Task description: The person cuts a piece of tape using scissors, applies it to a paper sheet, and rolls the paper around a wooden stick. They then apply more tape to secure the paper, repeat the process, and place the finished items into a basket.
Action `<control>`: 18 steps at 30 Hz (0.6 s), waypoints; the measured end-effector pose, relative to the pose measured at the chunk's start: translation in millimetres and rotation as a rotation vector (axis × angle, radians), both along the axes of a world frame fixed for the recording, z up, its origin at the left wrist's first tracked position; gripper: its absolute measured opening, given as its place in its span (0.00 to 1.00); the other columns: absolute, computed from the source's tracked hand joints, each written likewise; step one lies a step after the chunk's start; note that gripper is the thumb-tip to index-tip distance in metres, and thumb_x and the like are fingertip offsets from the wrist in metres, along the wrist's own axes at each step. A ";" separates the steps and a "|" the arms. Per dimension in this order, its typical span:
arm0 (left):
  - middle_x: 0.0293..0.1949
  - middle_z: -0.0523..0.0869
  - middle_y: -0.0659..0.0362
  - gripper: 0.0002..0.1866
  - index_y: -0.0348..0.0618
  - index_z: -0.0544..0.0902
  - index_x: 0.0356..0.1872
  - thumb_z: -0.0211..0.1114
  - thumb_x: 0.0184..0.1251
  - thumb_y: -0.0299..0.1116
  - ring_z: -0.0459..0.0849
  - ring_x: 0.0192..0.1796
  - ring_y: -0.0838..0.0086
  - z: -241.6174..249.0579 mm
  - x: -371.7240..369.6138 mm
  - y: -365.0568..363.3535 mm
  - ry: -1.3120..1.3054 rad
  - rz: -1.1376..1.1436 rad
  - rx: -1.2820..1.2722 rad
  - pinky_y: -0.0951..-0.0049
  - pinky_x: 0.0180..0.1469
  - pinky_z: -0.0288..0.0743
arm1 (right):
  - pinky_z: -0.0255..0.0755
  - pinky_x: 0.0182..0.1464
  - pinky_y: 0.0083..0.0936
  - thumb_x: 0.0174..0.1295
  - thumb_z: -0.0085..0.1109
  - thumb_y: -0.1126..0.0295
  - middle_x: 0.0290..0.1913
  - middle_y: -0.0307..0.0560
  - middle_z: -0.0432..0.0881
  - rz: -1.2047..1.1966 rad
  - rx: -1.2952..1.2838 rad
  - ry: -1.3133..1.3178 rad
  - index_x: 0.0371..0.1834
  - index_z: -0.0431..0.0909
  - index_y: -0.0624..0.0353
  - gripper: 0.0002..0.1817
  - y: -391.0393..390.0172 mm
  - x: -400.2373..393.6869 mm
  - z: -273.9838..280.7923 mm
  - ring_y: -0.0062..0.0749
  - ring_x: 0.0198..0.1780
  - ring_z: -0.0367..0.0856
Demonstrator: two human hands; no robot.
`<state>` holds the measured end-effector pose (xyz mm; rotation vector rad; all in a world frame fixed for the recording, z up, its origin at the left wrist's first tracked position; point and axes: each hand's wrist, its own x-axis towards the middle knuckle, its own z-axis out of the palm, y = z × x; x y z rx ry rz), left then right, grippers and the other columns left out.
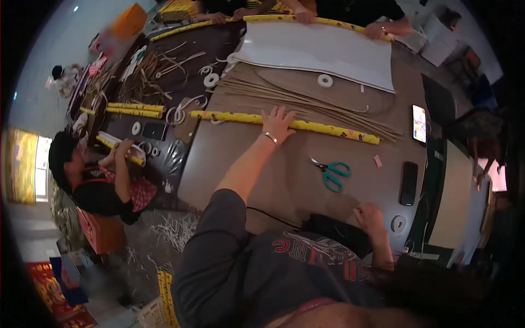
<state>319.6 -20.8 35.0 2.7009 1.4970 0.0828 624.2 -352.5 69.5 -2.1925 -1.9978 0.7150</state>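
Yellow patterned paper wraps the long roll (284, 123) that lies across the brown table (240, 164), and the left hand (278, 123) rests flat on its middle, fingers spread and released, a bracelet (269, 138) at the wrist. The right hand (369, 217) sits at the table's near edge, fingers loosely curled, touching the surface; whether it grips anything cannot be told. Red letters on the person's grey shirt (306, 247) read partly "NG", the rest folded out of reading. Just behind the roll lies a fan of thin bamboo strips (306, 101), and beyond them a large white sheet (322, 52) with a tape ring (325, 81) near its edge. Green-handled scissors (331, 172) lie between the roll and the right hand, with a dark phone (408, 183) to their right, another tape ring (398, 223) near it, and a lit phone (419, 123) farther off. Across the table, other people's hands (304, 16) hold a second yellow roll (306, 21). At the left, a seated person (87, 175) grips a shorter yellow roll (121, 151), with more rolls (134, 110) lying on the dark table beside.
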 end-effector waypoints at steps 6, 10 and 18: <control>0.74 0.58 0.51 0.40 0.56 0.65 0.71 0.69 0.58 0.55 0.52 0.77 0.52 10.3 -26.2 -69.1 -0.279 0.161 -0.088 0.30 0.67 0.53 | 0.73 0.55 0.41 0.55 0.68 0.49 0.51 0.55 0.79 0.445 0.165 0.329 0.58 0.76 0.58 0.32 25.8 -102.0 22.8 0.52 0.53 0.76; 0.65 0.71 0.50 0.30 0.50 0.75 0.60 0.71 0.57 0.47 0.67 0.68 0.50 -16.8 -95.9 -150.5 -0.594 0.251 0.011 0.46 0.65 0.65 | 0.72 0.56 0.41 0.56 0.67 0.48 0.53 0.56 0.78 0.571 0.061 0.277 0.60 0.74 0.60 0.34 27.8 -114.6 9.6 0.52 0.54 0.76; 0.40 0.84 0.51 0.16 0.45 0.82 0.43 0.67 0.61 0.45 0.82 0.45 0.54 -5.4 -152.7 -263.5 -0.698 0.522 -0.267 0.58 0.47 0.77 | 0.71 0.58 0.41 0.59 0.64 0.47 0.55 0.56 0.78 0.600 -0.061 0.217 0.62 0.73 0.60 0.34 39.0 -122.8 30.9 0.52 0.56 0.76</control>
